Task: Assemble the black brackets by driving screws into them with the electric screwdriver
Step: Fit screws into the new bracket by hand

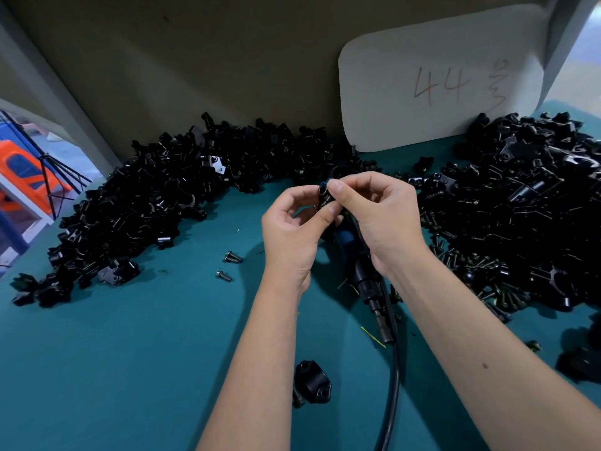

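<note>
Small black bracket [324, 194] (pinched mid-air) above the lying electric screwdriver [364, 271].

bracket piles [136, 203] left, [520, 206] right | screwdriver [364, 275] between | two screws [232, 257] left of it

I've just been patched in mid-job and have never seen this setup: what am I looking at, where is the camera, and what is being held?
There is no robot here. One camera sits on a person's head and looks down at their two bare hands over a teal table. The left hand and right hand together pinch one small black bracket above the table. Under the hands lies the electric screwdriver, not held, its black cable running toward the viewer. Large piles of black brackets lie at the left and at the right. Two loose screws lie on the cloth, and another single bracket lies near the bottom. A white card marked 44 leans against the back wall.
</note>
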A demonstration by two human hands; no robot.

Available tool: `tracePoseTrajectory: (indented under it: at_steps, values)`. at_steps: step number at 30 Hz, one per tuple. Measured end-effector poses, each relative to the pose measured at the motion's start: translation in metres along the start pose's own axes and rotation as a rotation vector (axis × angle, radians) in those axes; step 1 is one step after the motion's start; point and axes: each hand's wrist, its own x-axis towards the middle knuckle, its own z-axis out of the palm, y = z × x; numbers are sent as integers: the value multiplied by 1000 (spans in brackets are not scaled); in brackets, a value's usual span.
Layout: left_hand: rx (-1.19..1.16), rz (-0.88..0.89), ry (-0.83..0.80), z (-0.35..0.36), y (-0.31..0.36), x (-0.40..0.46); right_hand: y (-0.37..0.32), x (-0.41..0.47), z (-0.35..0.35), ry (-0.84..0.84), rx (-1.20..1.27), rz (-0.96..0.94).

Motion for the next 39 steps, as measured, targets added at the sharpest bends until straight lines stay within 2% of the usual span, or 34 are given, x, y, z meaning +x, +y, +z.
tracePoseTrajectory:
  at_steps: [5,12,18,24,31,39]
  values:
    - [34,5,-11,1,1,0,2,7,-8,4,-98,-123]
    - [-71,-131,-27,0,7,-3,-2,7,-14,-238,-126,-110]
    - [-115,-138,-103,1,13,-6,-8,0,-7,-153,66,113]
    - [-84,-113,-58,3,9,-5,-3,-2,3,-16,31,120]
    - [-313,-253,-66,-2,16,-5,-2,6,-9,-96,39,111]
    - [-368,-315,-71,-5,15,-6,-9,4,-11,-114,90,218]
